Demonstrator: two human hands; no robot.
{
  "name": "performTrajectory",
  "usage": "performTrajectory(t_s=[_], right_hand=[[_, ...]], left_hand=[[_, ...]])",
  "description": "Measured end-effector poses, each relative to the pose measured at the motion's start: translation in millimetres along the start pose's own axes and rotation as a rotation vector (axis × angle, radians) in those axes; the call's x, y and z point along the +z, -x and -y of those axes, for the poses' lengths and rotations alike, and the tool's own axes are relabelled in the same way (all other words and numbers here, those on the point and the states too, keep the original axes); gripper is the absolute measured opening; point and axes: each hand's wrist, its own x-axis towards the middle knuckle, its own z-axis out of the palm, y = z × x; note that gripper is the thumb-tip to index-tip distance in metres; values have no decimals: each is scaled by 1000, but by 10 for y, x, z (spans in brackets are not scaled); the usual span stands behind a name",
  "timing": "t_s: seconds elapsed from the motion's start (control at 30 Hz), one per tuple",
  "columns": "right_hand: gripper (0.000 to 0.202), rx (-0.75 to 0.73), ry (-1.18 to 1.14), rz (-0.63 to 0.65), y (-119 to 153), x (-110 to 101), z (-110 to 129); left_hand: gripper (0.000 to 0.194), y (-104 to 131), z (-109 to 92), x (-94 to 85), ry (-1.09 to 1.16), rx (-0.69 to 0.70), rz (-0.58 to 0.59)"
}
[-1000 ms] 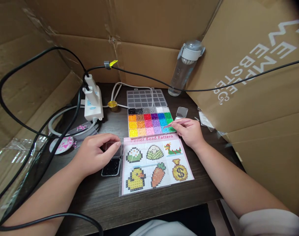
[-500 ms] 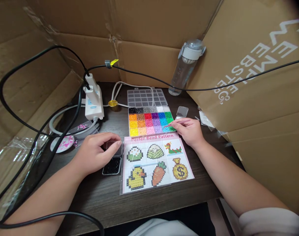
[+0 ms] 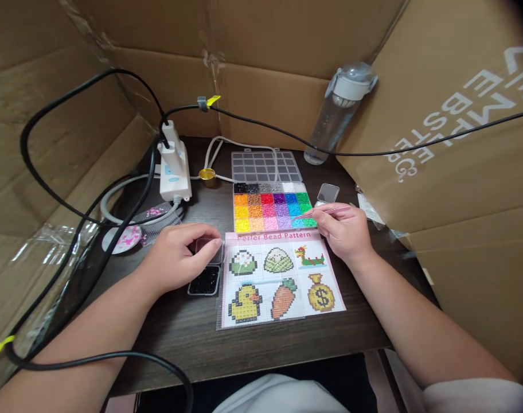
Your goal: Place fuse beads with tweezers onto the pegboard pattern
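Got tweezers (image 3: 305, 215) pinched in right hand (image 3: 345, 230), poised over the bead box (image 3: 234, 209) mid-frame. Got left hand (image 3: 178, 255) half-open, apparently empty, near black beads (image 3: 204, 281) lower center-left. Looks like bead-picking; probably calls for a light, steady squeeze next.

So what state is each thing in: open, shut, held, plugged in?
Right hand: closed on the tweezers
Tweezers: held, tips over the bead box
Bead box: open, holding coloured beads
Left hand: curled; grip on anything unclear
Black-bead case: open
Pattern sheet: lying flat
Power strip: two plugs inserted
Bottle: capped
Small case beyond the right hand: lid raised
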Motion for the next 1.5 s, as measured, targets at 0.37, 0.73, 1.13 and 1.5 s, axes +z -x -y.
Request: performTrajectory(t_s=[0.37, 0.73, 1.13, 1.5], right_hand=[[11, 13, -171, 466, 298, 493, 303], [5, 42, -194, 539, 294, 515, 259], [7, 53, -226, 542, 307, 542, 239], [9, 19, -62, -40, -19, -122, -54]], left_hand=[[23, 1, -40, 20, 15, -12, 3], [24, -3, -38, 27, 33, -12, 22], [20, -5, -16, 39, 28, 26, 0], [23, 3, -3, 27, 21, 34, 5]])
